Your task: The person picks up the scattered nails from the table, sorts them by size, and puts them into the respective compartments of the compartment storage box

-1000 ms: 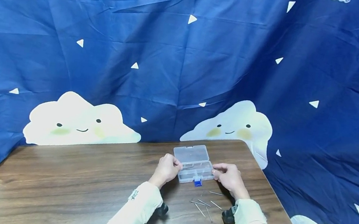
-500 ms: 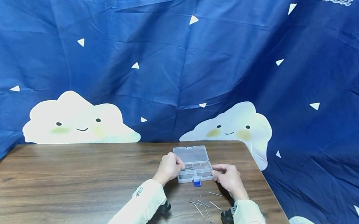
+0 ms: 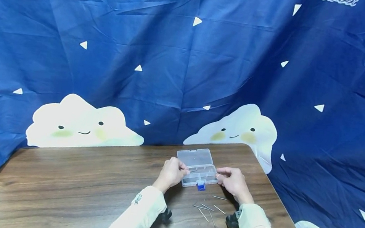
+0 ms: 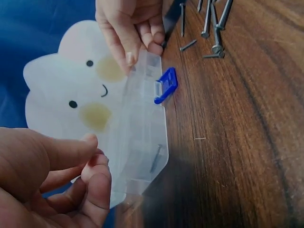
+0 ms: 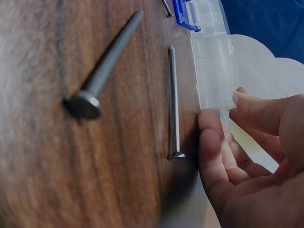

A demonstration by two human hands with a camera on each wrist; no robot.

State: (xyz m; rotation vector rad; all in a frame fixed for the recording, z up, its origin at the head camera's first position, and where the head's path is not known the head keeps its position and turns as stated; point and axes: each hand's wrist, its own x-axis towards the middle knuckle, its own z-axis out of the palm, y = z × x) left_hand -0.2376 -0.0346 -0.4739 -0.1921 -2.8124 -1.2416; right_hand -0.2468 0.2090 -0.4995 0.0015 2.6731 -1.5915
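My right grip (image 3: 233, 181): clamped on the clear rectangular plastic box (image 4: 145, 118).
My left grip (image 3: 171, 172): drawn together; anything pinched is hidden.
Box: I'd best brace it flat, pressing gently.

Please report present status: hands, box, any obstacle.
Right hand grips box, right end. Left hand at left end, anything pinched unclear. Lid open. Loose nails in front, not touching.

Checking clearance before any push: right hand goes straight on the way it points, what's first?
The right hand would first meet the right end of the clear plastic box. Its fingertips look right up against it, so probably no free gap; exact contact is hard to judge.
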